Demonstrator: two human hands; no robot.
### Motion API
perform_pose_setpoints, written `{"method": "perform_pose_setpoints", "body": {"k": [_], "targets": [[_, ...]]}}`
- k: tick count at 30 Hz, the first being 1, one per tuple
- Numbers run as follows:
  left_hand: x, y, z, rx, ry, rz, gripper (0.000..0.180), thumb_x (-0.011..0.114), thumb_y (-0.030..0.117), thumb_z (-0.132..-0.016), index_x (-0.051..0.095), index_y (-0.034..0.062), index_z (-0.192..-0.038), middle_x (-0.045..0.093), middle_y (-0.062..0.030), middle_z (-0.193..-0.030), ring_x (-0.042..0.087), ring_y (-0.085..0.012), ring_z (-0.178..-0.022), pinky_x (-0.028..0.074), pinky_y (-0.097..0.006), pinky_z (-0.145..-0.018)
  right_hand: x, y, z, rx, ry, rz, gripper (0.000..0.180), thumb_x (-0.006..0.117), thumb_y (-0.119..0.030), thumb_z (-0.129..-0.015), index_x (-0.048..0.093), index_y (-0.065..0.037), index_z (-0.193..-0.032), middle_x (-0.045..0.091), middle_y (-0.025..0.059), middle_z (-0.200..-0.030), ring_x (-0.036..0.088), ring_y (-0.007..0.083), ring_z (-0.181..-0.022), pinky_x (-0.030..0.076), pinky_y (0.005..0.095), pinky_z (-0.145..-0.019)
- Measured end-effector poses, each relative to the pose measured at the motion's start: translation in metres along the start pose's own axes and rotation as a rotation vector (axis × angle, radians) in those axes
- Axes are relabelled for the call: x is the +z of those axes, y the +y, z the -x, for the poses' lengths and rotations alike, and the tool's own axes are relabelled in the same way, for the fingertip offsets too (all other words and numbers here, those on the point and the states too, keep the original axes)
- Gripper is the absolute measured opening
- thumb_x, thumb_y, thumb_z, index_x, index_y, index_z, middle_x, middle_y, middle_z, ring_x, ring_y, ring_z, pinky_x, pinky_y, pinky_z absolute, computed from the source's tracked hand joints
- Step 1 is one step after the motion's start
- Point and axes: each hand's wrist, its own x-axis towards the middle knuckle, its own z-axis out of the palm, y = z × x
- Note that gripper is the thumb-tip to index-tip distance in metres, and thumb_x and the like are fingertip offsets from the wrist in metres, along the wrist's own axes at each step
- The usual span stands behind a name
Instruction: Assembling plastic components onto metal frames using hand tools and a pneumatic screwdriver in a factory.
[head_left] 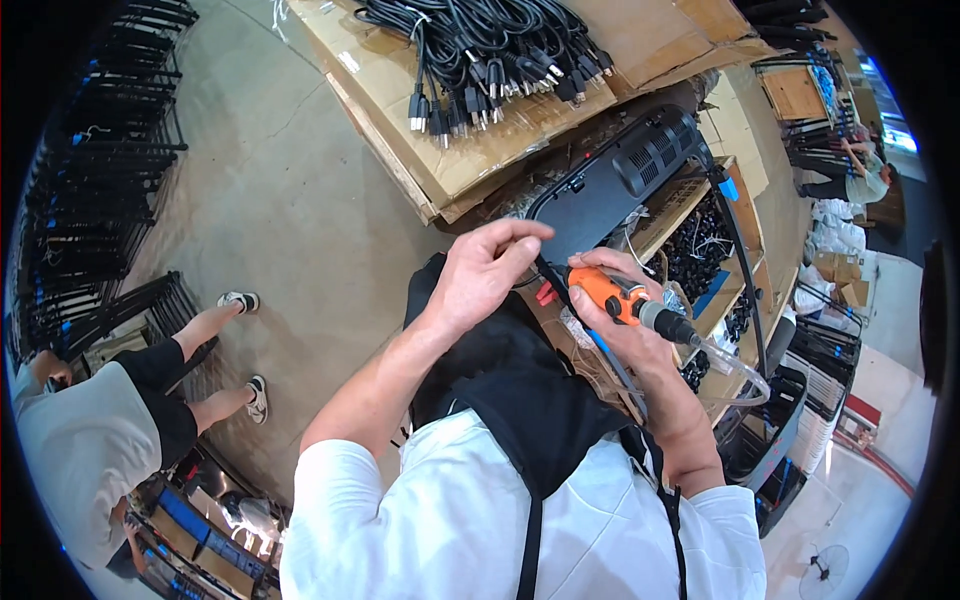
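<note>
My right hand (622,312) is wrapped round an orange pneumatic screwdriver (604,292), whose clear air hose (735,362) curls off to the right. In front of me lies a black panel (592,212) with a vented housing (655,155), set in a black tubular frame (738,215). Close to the panel's near left corner, my left hand (487,272) has thumb and forefinger drawn together in a pinch. Whatever sits between those fingertips is too small to tell. The screwdriver's tip is hidden by my right hand.
Black power cords (490,65) are heaped on a cardboard-covered pallet (470,170) ahead. A divided wooden box (655,240) of small black parts stands beyond the panel. Black frames (110,150) are stacked at left, where a person (110,425) stands. Another person (855,175) is far right.
</note>
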Motion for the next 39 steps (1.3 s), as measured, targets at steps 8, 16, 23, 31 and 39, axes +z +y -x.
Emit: {"method": "perform_pose_setpoints", "body": {"k": [8, 16, 23, 31, 39], "targets": [[0.013, 0.043, 0.013, 0.172, -0.193, -0.34, 0.045, 0.073, 0.019, -0.089, 0.071, 0.0082, -0.133, 0.051, 0.0039, -0.071, 0.044, -0.0066, -0.067, 0.042, -0.026, -0.064, 0.002, 0.016, -0.02, -0.007, -0.083, -0.004, 0.042, 0.079, -0.013, -0.084, 0.065, -0.005, -0.123, 0.076, 0.0079, -0.112, 0.073, 0.0166, -0.103, 0.058, 0.0337, -0.093], [0.038, 0.064, 0.001, 0.927, 0.124, -0.957, 0.041, 0.085, 0.046, -0.076, 0.07, 0.0078, -0.08, 0.063, -0.0076, -0.066, 0.065, -0.0304, -0.062, 0.049, -0.04, -0.054, 0.011, 0.03, -0.047, -0.354, -0.13, 0.258, 0.041, 0.087, -0.011, -0.083, 0.062, -0.002, -0.114, 0.067, 0.0054, -0.107, 0.065, 0.0148, -0.099, 0.056, 0.0352, -0.081], [0.052, 0.052, -0.006, 1.126, 0.182, -1.066, 0.046, 0.076, 0.052, -0.082, 0.061, 0.0105, -0.067, 0.064, -0.0075, -0.063, 0.069, -0.0308, -0.065, 0.05, -0.043, -0.052, 0.003, 0.034, -0.038, -0.363, -0.082, 0.139, 0.028, 0.085, -0.014, -0.078, 0.071, -0.002, -0.1, 0.077, 0.0137, -0.094, 0.077, 0.0281, -0.089, 0.059, 0.039, -0.078], [0.029, -0.019, 0.012, 1.078, 0.003, -1.12, 0.041, 0.083, 0.054, -0.079, 0.075, 0.0137, -0.081, 0.066, -0.0058, -0.066, 0.069, -0.026, -0.062, 0.053, -0.04, -0.055, 0.042, 0.106, 0.026, -0.368, -0.219, -0.268, 0.036, 0.085, -0.01, -0.084, 0.072, -0.01, -0.117, 0.073, 0.009, -0.118, 0.069, 0.019, -0.112, 0.056, 0.0374, -0.096], [0.004, -0.018, 0.035, 0.366, 0.531, -0.521, 0.023, 0.072, 0.031, -0.096, 0.076, 0.0094, -0.102, 0.075, -0.0113, -0.088, 0.075, -0.0273, -0.08, 0.059, -0.037, -0.076, -0.074, -0.005, 0.03, -0.16, 0.042, -0.387, 0.047, 0.075, -0.004, -0.089, 0.057, 0.003, -0.131, 0.073, 0.0208, -0.121, 0.07, 0.0265, -0.116, 0.055, 0.0414, -0.105]]}}
